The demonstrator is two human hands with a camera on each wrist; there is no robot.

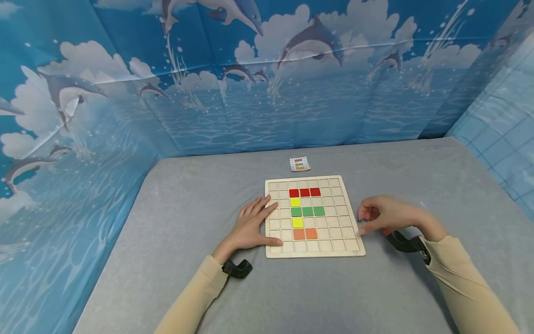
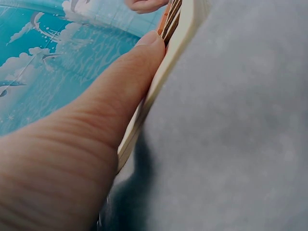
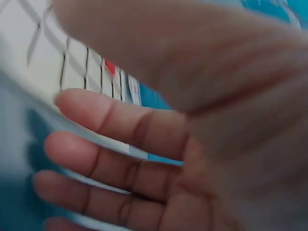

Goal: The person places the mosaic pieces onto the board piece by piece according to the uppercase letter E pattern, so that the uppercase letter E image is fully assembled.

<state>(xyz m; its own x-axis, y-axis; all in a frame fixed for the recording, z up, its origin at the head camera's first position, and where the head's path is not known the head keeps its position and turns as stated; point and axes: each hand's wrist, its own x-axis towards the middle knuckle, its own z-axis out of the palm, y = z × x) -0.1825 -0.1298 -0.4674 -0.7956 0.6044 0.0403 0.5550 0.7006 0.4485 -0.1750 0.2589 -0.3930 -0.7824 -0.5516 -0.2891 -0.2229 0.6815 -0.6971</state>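
Observation:
A square wooden grid board (image 1: 333, 246) lies on the grey surface, with coloured square tiles in some cells. Three red tiles (image 1: 305, 192) form a row, with a yellow tile (image 1: 295, 202) below its left end. Under that come three green tiles (image 1: 307, 211), another yellow tile (image 1: 297, 222) and two orange tiles (image 1: 305, 234). My left hand (image 1: 250, 227) rests spread over the board's left edge, thumb (image 2: 139, 62) along the near left part. Beside the right edge is my right hand (image 1: 388, 213), its thumb close to the rim. The fingers (image 3: 125, 120) are loosely bent, with nothing seen between them.
Behind the board lies a small printed card (image 1: 300, 163) showing a coloured grid pattern. Grey cloth (image 1: 200, 195) covers the table. A blue dolphin-print curtain (image 1: 267, 102) hangs along the back and left side.

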